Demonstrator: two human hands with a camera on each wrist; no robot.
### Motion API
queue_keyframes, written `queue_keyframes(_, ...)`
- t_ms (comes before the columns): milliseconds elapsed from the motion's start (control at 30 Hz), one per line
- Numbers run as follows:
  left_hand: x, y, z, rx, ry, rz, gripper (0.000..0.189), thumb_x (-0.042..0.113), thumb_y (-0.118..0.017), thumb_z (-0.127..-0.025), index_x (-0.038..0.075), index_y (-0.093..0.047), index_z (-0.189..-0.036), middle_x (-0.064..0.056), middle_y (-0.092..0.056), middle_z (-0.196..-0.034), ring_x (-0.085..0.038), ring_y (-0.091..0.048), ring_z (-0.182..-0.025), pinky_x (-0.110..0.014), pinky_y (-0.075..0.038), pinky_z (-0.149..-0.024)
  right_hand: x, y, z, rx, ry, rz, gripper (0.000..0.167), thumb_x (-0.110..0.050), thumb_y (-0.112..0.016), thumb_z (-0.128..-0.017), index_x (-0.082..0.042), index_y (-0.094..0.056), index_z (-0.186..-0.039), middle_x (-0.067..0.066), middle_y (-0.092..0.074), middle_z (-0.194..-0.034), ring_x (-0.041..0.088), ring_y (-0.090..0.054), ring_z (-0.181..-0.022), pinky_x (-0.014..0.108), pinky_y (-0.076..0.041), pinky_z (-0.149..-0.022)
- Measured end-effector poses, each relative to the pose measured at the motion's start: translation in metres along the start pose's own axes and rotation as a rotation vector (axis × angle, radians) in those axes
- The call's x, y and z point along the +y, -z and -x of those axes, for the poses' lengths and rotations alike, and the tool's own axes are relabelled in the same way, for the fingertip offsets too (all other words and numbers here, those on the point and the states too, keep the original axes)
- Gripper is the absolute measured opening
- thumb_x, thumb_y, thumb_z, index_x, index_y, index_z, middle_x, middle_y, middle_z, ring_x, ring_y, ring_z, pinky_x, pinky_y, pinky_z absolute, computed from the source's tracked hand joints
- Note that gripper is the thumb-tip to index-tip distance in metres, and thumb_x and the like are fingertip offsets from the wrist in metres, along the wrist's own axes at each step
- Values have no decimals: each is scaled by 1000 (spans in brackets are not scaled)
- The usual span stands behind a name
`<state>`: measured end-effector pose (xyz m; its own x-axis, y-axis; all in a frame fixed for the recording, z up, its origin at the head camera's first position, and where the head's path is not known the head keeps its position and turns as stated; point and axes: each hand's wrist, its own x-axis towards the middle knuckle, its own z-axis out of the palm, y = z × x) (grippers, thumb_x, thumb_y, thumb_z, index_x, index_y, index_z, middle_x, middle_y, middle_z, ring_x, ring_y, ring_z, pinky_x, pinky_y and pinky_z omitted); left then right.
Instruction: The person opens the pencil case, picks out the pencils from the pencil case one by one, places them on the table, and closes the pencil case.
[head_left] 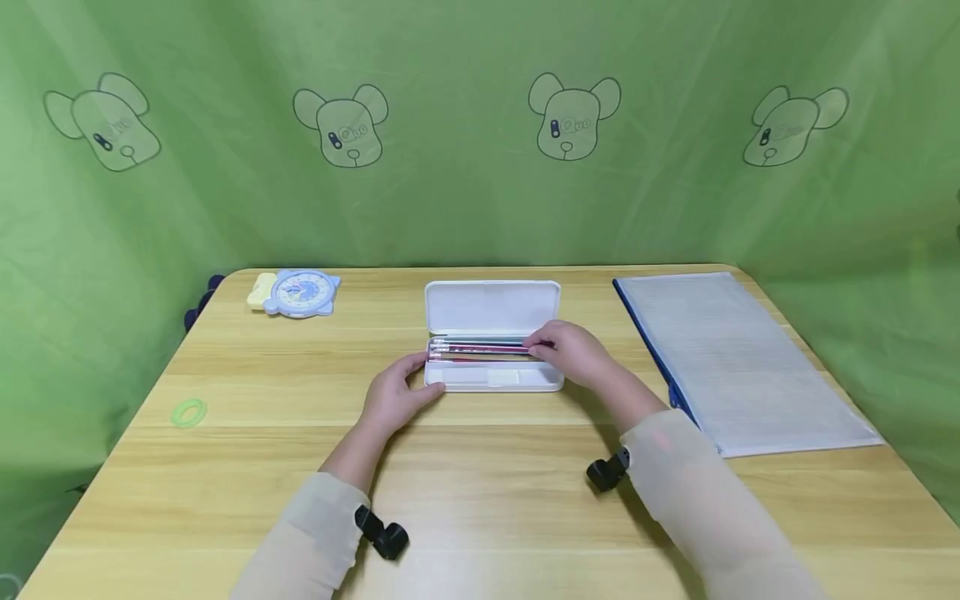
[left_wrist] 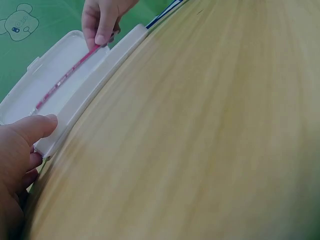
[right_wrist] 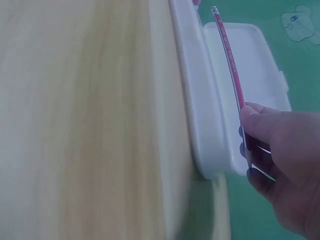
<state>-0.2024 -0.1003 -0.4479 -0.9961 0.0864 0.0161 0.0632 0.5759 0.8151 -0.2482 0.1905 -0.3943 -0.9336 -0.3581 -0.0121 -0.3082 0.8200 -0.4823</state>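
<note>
The wooden table (head_left: 480, 492) fills the lower half of the head view. A white mesh folder (head_left: 738, 358) with a blue edge lies flat at the right of the frame, well apart from the work. The white pencil case (head_left: 491, 337) sits at centre frame, its lid folded back flat toward the green backdrop so the tray is exposed. A blue toy clock (head_left: 302, 292) lies at upper left of the table; a small green ring (head_left: 188, 412) lies nearer the left edge.

The left hand (head_left: 393, 396) rests against the case's left end, thumb on the rim, fingers loosely curled, apparently to steady it. The right hand (head_left: 573, 350) sits at the case's right end, thumb and fingers pinched on one end of a pink pencil (right_wrist: 229, 55). The pencil angles slightly above the tray, over the other pencils (head_left: 480, 347) lying lengthwise inside.
</note>
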Motion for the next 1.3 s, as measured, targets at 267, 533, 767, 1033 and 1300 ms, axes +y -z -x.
queue_keyframes(267,2,2,-1,-3,1,-12,65,32,-76,-84,7,-53,-139,-11,-55,-143,-30,-45,-139,-44,-33,-120,7,5,24,43,39,-62,17,-14,-61,-96,-10,-74,-107,12,-70,-110,28,-64,-104,45,-54,-92)
queue_keyframes(533,4,3,-1,-11,4,-18,65,32,-75,-84,7,-53,-140,-11,-55,-144,-31,-44,-140,-45,-32,-120,15,1,55,32,43,-96,13,-14,-65,-94,-14,-74,-102,6,-71,-102,19,-63,-94,39,-55,-84)
queue_keyframes(767,4,3,0,-10,3,-13,65,32,-76,-84,7,-53,-140,-11,-55,-144,-30,-44,-140,-44,-32,-120,20,-6,70,-3,72,-116,11,-13,-66,-93,-15,-75,-99,1,-71,-97,20,-66,-97,42,-55,-89)
queue_keyframes(1033,2,2,1,-10,10,-5,64,31,-75,-84,7,-53,-139,-11,-55,-144,-30,-44,-140,-44,-33,-120,24,-11,72,-35,67,-84,13,-14,-66,-92,-14,-76,-100,0,-71,-98,20,-66,-97,43,-55,-90)
queue_keyframes(1300,2,2,1,-16,7,2,64,31,-75,-84,8,-53,-140,-11,-55,-144,-30,-44,-140,-44,-32,-120,27,-12,72,-35,81,-9,12,-13,-67,-92,-14,-77,-98,1,-72,-97,21,-66,-95,46,-55,-90)
